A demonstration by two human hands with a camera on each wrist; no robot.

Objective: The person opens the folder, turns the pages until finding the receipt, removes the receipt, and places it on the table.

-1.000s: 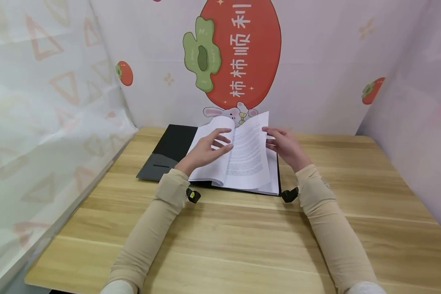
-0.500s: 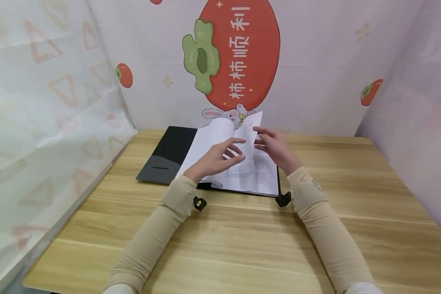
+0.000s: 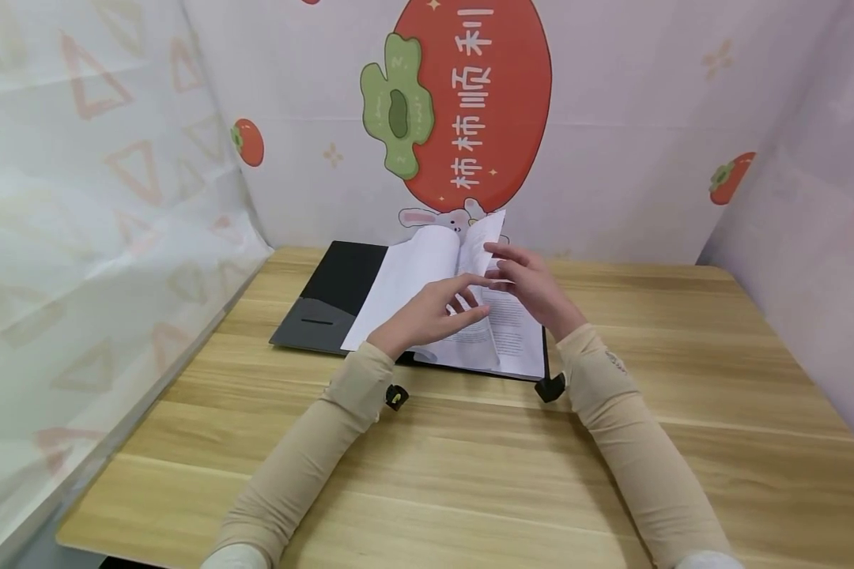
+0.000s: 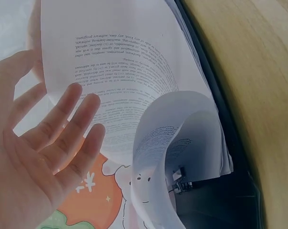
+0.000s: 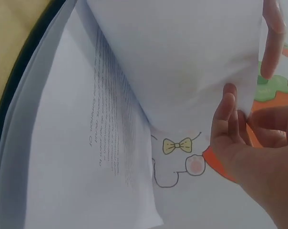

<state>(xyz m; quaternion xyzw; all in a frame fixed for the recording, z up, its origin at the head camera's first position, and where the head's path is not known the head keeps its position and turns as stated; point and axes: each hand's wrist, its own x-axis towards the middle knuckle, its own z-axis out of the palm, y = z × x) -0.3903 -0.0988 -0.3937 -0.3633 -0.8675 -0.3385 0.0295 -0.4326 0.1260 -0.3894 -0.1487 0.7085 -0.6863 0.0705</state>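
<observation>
A black clip folder (image 3: 349,273) lies open on the wooden table with a stack of printed sheets (image 3: 523,340) in it. My right hand (image 3: 534,288) pinches the outer edge of one lifted sheet (image 3: 482,241) between thumb and fingers; the right wrist view shows its blank-looking side (image 5: 182,62). Facing it, my left hand (image 3: 430,312) hovers beside the same sheet with fingers relaxed and spread. In the left wrist view, the fingers (image 4: 67,114) lie in front of the printed page (image 4: 120,62); contact is unclear. Turned pages (image 3: 406,273) curl over to the left.
A grey pocket (image 3: 315,322) with a slot covers the lower part of the folder's left cover. Behind the table (image 3: 455,474) stands a backdrop (image 3: 612,158) printed with a large persimmon, and a patterned sheet (image 3: 114,237) hangs on the left.
My right hand has drawn the pinched sheet leftward, lifting it off the stack and uncovering printed text beneath. My left hand has moved right, towards the sheet's edge and the right hand.
</observation>
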